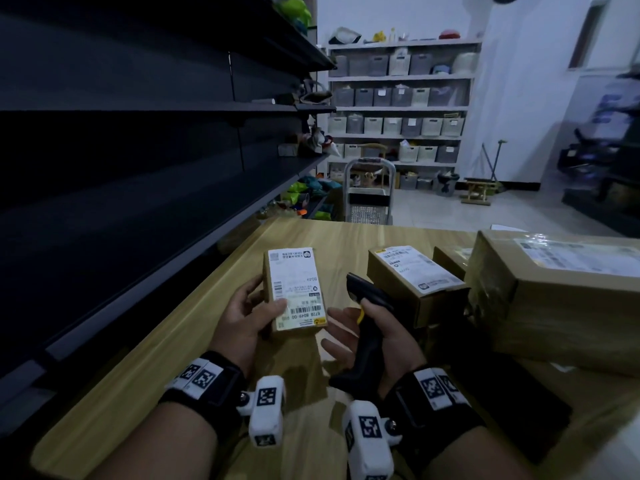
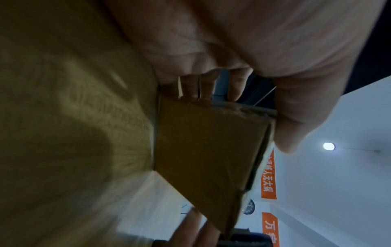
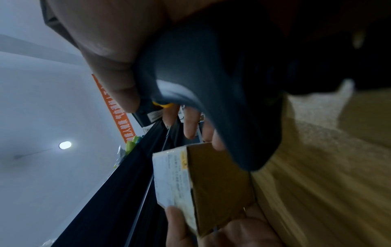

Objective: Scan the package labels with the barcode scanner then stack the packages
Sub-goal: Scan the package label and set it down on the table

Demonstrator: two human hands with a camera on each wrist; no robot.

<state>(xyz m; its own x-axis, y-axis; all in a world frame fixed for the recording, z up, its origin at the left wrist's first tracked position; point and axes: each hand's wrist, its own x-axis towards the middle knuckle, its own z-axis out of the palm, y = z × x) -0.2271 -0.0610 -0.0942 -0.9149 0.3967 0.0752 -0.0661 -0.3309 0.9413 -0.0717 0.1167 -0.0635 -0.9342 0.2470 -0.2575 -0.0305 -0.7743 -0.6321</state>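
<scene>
Holding a small cardboard package (image 1: 296, 292) up off the worktop (image 1: 194, 327), the left hand (image 1: 247, 315) is the left grip: thumb curled over the label's near edge, fingers wrapped round the far side and underneath, so the package sits clamped in the palm. It seems tilted with the white label (image 1: 298, 285) facing up and toward the person, probably so the barcode near the thumb is exposed to the reader; the thumb lies close to that barcode and could shade part of it. From the left wrist the package's plain brown underside (image 2: 207, 150) shows, with fingers (image 2: 203, 86) at its far edge. Just right of the package, not touching it, the right hand (image 1: 377, 337) is clenched round the handle of the black barcode scanner (image 1: 367, 306), a finger near its yellow trigger; the scanner's head points up and away beyond the package, so by my judgement the scan of this label has yet to be lined up. From the right wrist the package (image 3: 203, 188) lies below and ahead of the scanner (image 3: 211, 100). Further right of that grip, resting on the worktop, are a second labelled box (image 1: 412, 282) and a large taped carton (image 1: 561, 296), likely where stacking will happen.
</scene>
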